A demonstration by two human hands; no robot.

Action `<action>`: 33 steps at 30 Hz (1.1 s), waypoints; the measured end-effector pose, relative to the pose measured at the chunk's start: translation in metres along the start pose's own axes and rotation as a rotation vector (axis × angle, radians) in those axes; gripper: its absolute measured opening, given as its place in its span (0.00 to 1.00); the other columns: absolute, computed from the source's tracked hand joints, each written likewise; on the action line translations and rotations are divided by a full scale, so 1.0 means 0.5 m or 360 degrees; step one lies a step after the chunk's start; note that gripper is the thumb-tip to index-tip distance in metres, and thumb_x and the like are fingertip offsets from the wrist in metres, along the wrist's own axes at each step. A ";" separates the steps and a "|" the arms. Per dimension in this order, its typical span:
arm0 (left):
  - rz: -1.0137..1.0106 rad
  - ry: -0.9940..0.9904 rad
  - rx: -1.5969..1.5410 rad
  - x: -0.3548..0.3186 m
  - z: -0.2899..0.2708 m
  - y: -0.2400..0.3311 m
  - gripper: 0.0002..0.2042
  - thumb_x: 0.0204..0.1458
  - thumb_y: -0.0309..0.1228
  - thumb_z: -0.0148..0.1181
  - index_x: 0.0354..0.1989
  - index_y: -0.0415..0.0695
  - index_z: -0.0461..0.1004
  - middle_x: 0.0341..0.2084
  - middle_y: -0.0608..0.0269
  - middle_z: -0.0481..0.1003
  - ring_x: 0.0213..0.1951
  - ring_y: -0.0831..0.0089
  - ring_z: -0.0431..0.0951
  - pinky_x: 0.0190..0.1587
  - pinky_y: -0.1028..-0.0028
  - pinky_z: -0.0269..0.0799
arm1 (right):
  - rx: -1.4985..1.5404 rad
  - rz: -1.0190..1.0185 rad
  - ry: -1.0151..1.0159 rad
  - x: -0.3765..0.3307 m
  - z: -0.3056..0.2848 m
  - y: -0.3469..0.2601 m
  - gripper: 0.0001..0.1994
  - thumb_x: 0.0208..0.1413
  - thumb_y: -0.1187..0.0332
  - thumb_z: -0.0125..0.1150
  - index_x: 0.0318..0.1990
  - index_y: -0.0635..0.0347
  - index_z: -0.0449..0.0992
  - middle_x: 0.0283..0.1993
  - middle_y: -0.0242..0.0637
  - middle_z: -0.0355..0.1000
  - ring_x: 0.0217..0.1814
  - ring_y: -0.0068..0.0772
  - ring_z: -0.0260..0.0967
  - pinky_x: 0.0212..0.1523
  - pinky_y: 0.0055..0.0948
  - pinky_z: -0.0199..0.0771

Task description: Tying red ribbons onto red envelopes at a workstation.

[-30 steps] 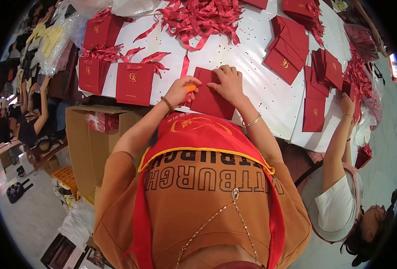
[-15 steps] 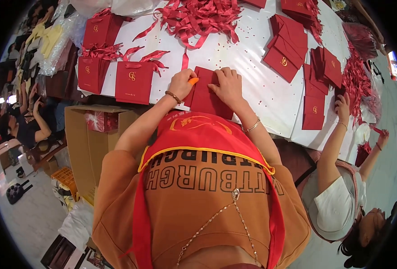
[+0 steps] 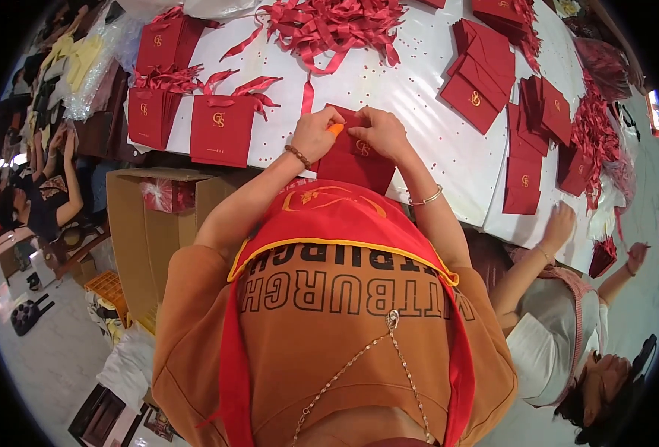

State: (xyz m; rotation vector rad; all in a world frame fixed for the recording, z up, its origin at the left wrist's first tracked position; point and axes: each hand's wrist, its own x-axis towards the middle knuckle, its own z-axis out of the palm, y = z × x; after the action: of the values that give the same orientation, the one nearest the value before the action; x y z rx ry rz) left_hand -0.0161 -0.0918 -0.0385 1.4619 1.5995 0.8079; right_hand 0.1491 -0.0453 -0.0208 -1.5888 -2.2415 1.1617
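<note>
A flat red paper bag [image 3: 357, 171] with a gold emblem lies at the near table edge, against my red apron. My left hand [image 3: 314, 135] is closed at the bag's upper left edge, an orange cover [image 3: 335, 128] showing at its thumb. At the upper right part of the bag, my right hand [image 3: 384, 135] pinches with thumb and fingers together. My fingers hide whatever small part is between them. Just beyond my left hand, a loose red ribbon [image 3: 308, 95] hangs down from a ribbon pile [image 3: 329, 30].
Red bags with ribbon handles [image 3: 221, 130] stand at left. Flat red bags [image 3: 478, 74] are stacked at right. An open cardboard box [image 3: 132, 246] sits below the table's left side. At right, a co-worker's hand [image 3: 559, 227] is beside the table edge.
The bag before me now shows its gold emblem, and my hands have come closer together at its top. My right fingers have drawn into a pinch. The co-worker's hand has moved nearer, off the bags.
</note>
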 end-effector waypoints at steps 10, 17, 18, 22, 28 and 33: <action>-0.0115 -0.0108 -0.0208 0.011 0.002 0.007 0.05 0.44 0.24 0.54 0.30 0.37 0.72 0.19 0.57 0.74 0.21 0.70 0.74 0.23 0.73 0.68 | 0.0115 0.0095 -0.0189 -0.001 -0.012 0.000 0.20 0.42 0.59 0.59 0.46 0.50 0.73 0.38 0.41 0.73 0.42 0.42 0.70 0.43 0.35 0.68; -0.0314 -0.0188 -0.0392 0.021 -0.006 0.004 0.03 0.45 0.23 0.56 0.29 0.38 0.73 0.18 0.64 0.73 0.17 0.81 0.70 0.18 0.81 0.65 | 0.0168 0.0046 -0.0207 -0.002 -0.012 0.003 0.20 0.42 0.59 0.59 0.46 0.49 0.73 0.39 0.40 0.73 0.42 0.42 0.70 0.43 0.35 0.68; -0.0315 -0.0189 -0.0393 0.020 -0.004 0.004 0.03 0.45 0.23 0.56 0.29 0.38 0.73 0.18 0.64 0.73 0.17 0.81 0.70 0.18 0.81 0.65 | 0.0168 0.0047 -0.0207 -0.003 -0.012 0.001 0.20 0.42 0.59 0.59 0.46 0.49 0.73 0.39 0.40 0.73 0.42 0.42 0.70 0.43 0.35 0.68; 0.0179 -0.0029 0.0238 0.018 0.003 0.011 0.05 0.43 0.24 0.55 0.29 0.39 0.73 0.20 0.57 0.73 0.21 0.70 0.73 0.24 0.73 0.67 | 0.0190 0.0064 -0.0242 0.003 -0.008 0.005 0.20 0.43 0.61 0.60 0.47 0.52 0.73 0.40 0.41 0.73 0.42 0.38 0.70 0.44 0.32 0.67; 0.0050 -0.0149 0.0110 0.017 -0.013 0.024 0.05 0.41 0.25 0.54 0.27 0.40 0.74 0.23 0.54 0.75 0.27 0.61 0.75 0.30 0.68 0.69 | 0.0199 0.0090 -0.0266 0.005 -0.007 0.010 0.21 0.42 0.58 0.60 0.46 0.49 0.73 0.41 0.41 0.73 0.43 0.41 0.69 0.44 0.35 0.68; 0.0136 -0.0068 0.0062 0.015 -0.006 0.013 0.04 0.45 0.22 0.54 0.28 0.37 0.73 0.16 0.60 0.73 0.15 0.78 0.70 0.18 0.77 0.64 | 0.0248 0.0039 -0.0228 0.002 -0.006 0.011 0.19 0.44 0.64 0.60 0.46 0.57 0.73 0.37 0.39 0.74 0.38 0.32 0.71 0.42 0.27 0.66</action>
State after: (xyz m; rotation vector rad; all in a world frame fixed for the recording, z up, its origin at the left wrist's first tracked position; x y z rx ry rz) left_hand -0.0156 -0.0832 -0.0327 1.5744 1.5376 0.7926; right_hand 0.1541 -0.0422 -0.0228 -1.5216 -2.1582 1.4611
